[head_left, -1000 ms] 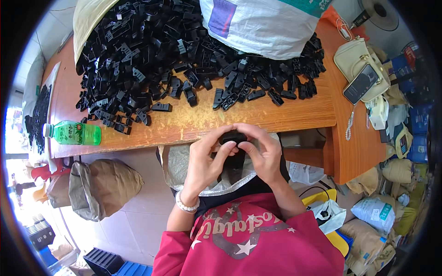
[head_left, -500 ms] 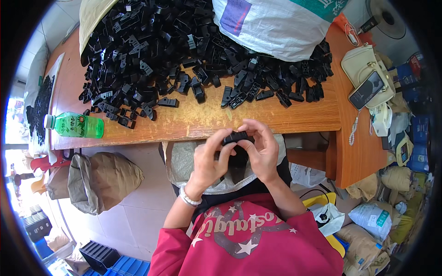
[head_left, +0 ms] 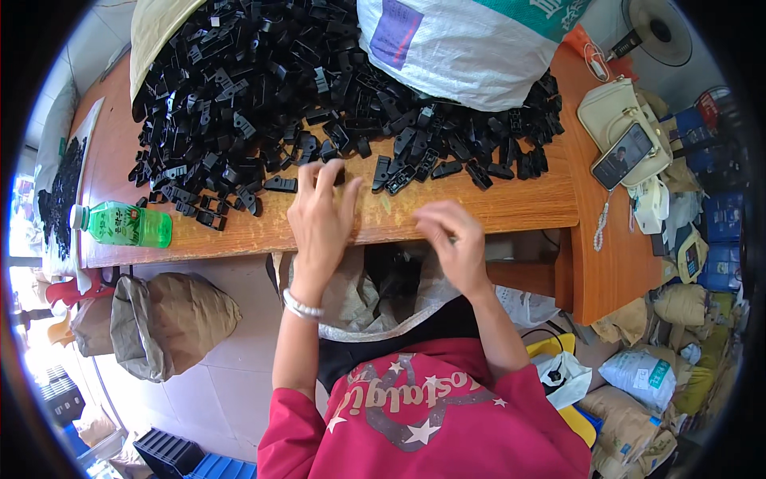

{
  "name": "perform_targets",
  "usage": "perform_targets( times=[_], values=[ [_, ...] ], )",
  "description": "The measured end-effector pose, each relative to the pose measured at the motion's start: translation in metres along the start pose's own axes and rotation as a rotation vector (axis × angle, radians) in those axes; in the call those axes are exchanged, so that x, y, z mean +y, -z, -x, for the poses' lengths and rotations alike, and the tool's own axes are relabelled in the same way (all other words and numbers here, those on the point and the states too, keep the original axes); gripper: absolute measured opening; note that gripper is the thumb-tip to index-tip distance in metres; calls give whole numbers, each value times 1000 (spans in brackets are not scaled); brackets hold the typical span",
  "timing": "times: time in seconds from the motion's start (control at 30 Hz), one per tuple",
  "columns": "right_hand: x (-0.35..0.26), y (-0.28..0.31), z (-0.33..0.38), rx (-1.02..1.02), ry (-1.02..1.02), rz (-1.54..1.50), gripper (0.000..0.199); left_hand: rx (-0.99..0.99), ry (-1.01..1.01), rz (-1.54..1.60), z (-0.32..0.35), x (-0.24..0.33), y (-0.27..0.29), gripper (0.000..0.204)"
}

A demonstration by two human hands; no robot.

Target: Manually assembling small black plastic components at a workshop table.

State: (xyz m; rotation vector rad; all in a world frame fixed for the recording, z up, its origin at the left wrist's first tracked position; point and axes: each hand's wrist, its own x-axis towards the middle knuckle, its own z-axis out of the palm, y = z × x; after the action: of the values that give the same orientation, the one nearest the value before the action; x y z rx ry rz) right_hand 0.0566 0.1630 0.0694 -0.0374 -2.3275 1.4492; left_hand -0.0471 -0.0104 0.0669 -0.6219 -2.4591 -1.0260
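A big heap of small black plastic parts (head_left: pixel 319 88) covers the far half of the wooden table (head_left: pixel 495 209). My left hand (head_left: pixel 323 215) stretches forward over the table's near edge, fingers spread, its tips next to loose black parts at the heap's front. My right hand (head_left: pixel 451 239) hovers lower, at the table's front edge, fingers loosely curled with nothing visible in them. Below the edge, between my arms, an open sack (head_left: pixel 359 299) holds dark parts.
A large white woven bag (head_left: pixel 471 48) lies on the heap at the back right. A green bottle (head_left: pixel 124 225) lies at the table's left front. A cream handbag with a phone (head_left: pixel 622 148) sits on the right. Brown sacks (head_left: pixel 171 319) and packages crowd the floor.
Both hands were together below the table edge, closed on a black part. They have parted; the part is gone from them and my left hand has reached up toward the heap.
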Motion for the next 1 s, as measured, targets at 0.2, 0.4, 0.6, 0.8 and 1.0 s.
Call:
perform_targets(
  times=[0.2, 0.4, 0.6, 0.8, 1.0],
  values=[
    [30, 14, -38, 267, 185, 761, 22, -43, 45, -167, -10, -11, -13, 28],
    [25, 9, -19, 262, 201, 664, 21, 93, 80, 126, 17, -4, -2, 22],
    [-1, 6, -2, 152, -133, -130, 27, -262, 444, 913, 33, 21, 8, 40],
    [-16, 4, 4, 3, -94, -511, 24, -494, 610, 1108, 33, 43, 27, 36],
    [-21, 3, 6, -12, -57, -310, 21, -570, 530, 1058, 32, 47, 31, 32]
  ],
)
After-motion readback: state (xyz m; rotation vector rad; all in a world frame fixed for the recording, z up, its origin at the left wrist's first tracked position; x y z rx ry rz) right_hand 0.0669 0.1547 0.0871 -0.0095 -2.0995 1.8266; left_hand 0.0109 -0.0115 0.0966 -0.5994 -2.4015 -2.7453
